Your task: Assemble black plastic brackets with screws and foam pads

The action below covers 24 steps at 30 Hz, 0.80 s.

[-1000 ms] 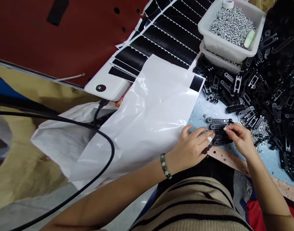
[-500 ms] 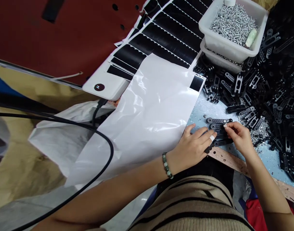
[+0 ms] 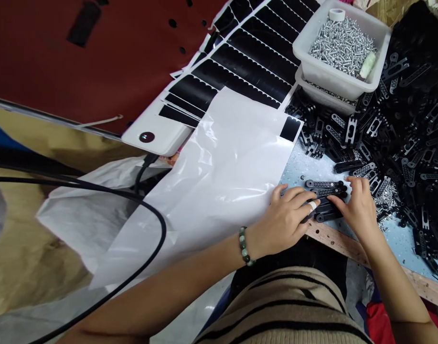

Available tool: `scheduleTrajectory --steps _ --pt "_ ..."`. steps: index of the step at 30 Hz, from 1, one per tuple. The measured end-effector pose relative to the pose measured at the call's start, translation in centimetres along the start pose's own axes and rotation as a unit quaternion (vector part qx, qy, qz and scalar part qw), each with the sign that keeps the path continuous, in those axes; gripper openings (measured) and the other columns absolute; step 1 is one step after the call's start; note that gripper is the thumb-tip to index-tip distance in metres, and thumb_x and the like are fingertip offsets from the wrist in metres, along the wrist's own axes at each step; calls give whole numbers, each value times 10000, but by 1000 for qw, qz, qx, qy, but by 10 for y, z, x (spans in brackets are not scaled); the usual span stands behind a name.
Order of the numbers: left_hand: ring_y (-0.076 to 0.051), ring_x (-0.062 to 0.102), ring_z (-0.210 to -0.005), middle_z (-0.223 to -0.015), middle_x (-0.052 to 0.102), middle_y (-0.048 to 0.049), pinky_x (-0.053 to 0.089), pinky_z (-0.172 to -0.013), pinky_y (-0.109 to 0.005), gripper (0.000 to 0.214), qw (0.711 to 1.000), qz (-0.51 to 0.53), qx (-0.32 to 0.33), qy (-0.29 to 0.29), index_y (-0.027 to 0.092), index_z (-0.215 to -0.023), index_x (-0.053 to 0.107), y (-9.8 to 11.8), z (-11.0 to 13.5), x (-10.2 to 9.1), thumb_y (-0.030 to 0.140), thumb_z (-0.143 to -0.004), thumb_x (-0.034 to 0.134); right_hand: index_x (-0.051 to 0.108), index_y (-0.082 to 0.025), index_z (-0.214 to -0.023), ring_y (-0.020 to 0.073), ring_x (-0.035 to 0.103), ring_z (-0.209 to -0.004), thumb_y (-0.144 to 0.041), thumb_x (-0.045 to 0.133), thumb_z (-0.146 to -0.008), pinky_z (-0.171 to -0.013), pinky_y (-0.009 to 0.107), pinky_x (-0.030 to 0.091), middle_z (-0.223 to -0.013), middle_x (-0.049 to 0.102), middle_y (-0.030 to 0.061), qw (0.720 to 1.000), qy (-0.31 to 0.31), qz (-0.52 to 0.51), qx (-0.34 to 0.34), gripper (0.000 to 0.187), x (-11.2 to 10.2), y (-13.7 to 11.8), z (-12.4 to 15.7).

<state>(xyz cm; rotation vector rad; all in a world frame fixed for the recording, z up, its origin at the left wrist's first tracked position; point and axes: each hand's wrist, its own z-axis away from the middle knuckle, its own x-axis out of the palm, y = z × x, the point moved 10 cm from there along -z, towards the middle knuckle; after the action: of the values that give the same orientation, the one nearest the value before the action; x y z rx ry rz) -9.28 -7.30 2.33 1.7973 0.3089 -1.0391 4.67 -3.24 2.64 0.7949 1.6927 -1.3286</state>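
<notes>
At the tabletop's (image 3: 407,241) near edge, two hands clasped a row of bars (image 3: 324,184).
Left hand (image 3: 288,219) curled over the bars' left ends and right hand (image 3: 358,206) closed on their right ends; a sheet (image 3: 226,167) lay just left, a heap of parts (image 3: 405,129) spread beyond, and a bin (image 3: 314,71) of screws (image 3: 342,40) sat farthest.

Lined-up black bars (image 3: 326,184): at least four
White bins (image 3: 326,74): two — stacked
Tape rolls (image 3: 336,14): one
Bead bracelets (image 3: 244,246): one
</notes>
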Motion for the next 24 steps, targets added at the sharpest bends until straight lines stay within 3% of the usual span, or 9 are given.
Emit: scheduleTrajectory --steps 2,5,8,12,14,17,24 --pt "-257 476 -1181 -1266 590 -89 316 -1016 -492 351 999 49 -16 -3 179 -1155 618 -4 -3 -4 135 -869 420 476 -227 -1167 254 569 -993 -356 584 -866 -781 416 509 -1078 565 116 995 -14 -49 -86 345 -2 -29 1" --pt "-236 450 -1224 -1306 548 -87 360 -1034 -446 384 994 105 -19 -14 177 -1155 612 -4 -6 -5 101 -863 376 491 -245 -1159 204 597 -917 -221 506 -908 -797 385 516 -989 624 73 967 -76 -128 -206 252 4 -73 9" --pt "-217 410 -1286 -1387 479 -76 350 -1080 -418 411 991 131 -19 -12 191 -1236 559 -3 -5 -8 113 -901 334 542 -230 -1077 165 599 -791 -138 458 -916 -720 327 517 -878 648 43 954 -75 -175 -230 203 1 -89 13" --pt "-209 404 -1303 -1441 420 -98 376 -1063 -387 466 990 126 -38 58 184 -1391 403 -10 -1 -23 145 -937 299 609 -238 -986 165 612 -766 -184 516 -896 -685 320 511 -847 660 34 963 -41 -226 -140 140 -5 -61 8" --pt "-231 436 -1266 -1394 480 -101 367 -1041 -425 445 991 89 -49 83 187 -1358 450 -14 1 -27 156 -932 327 642 -236 -931 179 620 -779 -244 534 -889 -674 325 508 -845 662 41 970 -20 -235 -55 116 -4 -33 3" --pt "-269 487 -1193 -1280 597 -88 292 -1022 -503 353 998 18 -24 55 204 -1231 578 -12 2 -15 199 -911 429 665 -224 -855 179 609 -742 -311 557 -864 -634 306 487 -802 652 34 969 -33 -241 41 139 9 1 -3" --pt "-274 506 -1177 -1287 607 -92 220 -1031 -519 379 997 -72 18 28 196 -1250 571 -5 6 3 223 -878 505 666 -212 -799 158 565 -662 -317 546 -843 -606 288 444 -745 634 20 971 -61 -219 75 166 25 15 -9"
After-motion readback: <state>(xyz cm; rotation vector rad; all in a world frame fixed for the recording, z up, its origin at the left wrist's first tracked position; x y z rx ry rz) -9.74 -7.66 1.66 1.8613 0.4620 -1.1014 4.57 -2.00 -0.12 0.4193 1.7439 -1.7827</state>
